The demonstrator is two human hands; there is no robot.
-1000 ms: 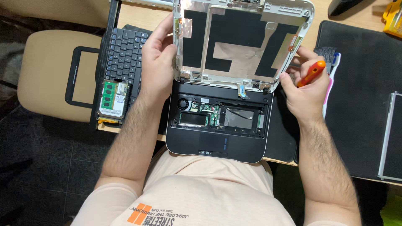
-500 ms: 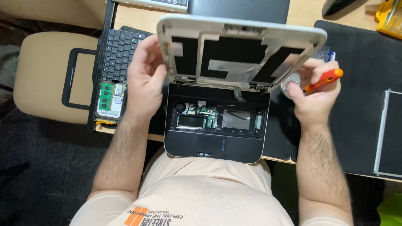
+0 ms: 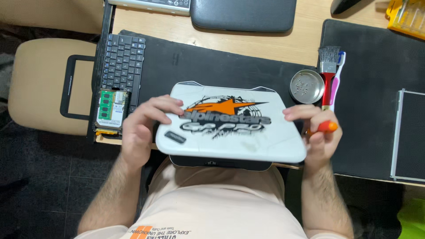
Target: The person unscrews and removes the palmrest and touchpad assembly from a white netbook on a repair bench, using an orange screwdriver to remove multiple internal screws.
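Head view: my left hand (image 3: 144,128) and right hand (image 3: 316,132) have fingers clamped on the white laptop lid (image 3: 230,124); the right also grips an orange screwdriver (image 3: 325,127).

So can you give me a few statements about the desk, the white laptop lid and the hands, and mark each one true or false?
1. The white laptop lid is folded down over the base. True.
2. The right hand holds an orange-handled tool while touching the lid. True.
3. The left hand rests on the loose black keyboard. False: it grips the lid's left edge.
4. The round metal dish sits left of the keyboard. False: it lies right of the lid, beside a red-handled brush.
5. A green memory module lies at the keyboard's near end. True.
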